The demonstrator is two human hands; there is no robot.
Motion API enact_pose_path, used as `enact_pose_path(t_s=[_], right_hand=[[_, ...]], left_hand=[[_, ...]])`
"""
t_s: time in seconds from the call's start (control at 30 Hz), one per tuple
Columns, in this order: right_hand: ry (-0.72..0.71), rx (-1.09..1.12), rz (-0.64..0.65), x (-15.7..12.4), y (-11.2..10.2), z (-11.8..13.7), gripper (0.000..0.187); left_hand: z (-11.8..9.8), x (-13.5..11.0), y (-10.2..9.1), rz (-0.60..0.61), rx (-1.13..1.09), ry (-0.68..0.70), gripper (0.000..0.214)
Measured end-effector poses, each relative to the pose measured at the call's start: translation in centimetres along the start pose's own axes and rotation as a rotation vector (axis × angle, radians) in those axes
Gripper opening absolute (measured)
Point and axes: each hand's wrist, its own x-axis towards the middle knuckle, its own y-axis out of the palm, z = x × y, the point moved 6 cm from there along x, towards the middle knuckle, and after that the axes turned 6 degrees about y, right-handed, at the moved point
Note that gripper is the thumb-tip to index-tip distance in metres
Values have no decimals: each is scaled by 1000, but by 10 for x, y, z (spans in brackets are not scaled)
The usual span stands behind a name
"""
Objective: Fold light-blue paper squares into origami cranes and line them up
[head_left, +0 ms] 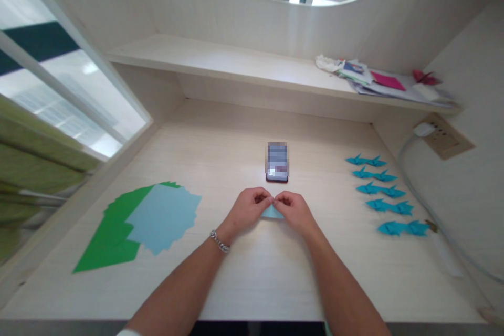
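A small light blue piece of paper (272,213) lies at the middle of the desk, mostly covered by my fingers. My left hand (252,205) pinches it from the left, thumb and forefinger pressed together at its upper part. From the right, my right hand (291,209) pinches it too, its fingertips meeting those of the left. The folds under the fingers are hidden. Just beyond both hands lies a phone (277,163) with a blurred screen.
Light blue paper sheets (167,215) overlap green sheets (110,236) on the left. Several blue folded paper figures (380,189) form a column at right. Papers (358,72) lie on the shelf (236,58). A cable (417,194) runs from the wall socket (449,136).
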Motion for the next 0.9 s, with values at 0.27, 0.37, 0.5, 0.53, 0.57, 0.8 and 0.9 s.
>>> enact_pose_path(t_s=[0.27,0.37,0.5,0.53,0.57,0.8,0.9], right_hand=[[81,54,44,0,-3,-5,8],[103,92,65,-1,-8,-9,7],[130,166,63,0,-23,-14,7],[133,197,43,1,-27,-15,7],[130,222,14,2,-30,-15,9],[52,262,0,6,-11,-8,26],[40,177,20,5,-6,-7,24]], left_hand=[[4,3,-15,-138,-91,-84,19],[5,4,-23,-177,-130,-107,20],[11,5,-41,-313,-165,-121,22],[13,5,-46,-351,-179,-125,23],[14,5,-48,-379,-191,-131,24],[6,5,-29,-280,-150,-133,28],[2,5,-21,-189,-137,-129,28]])
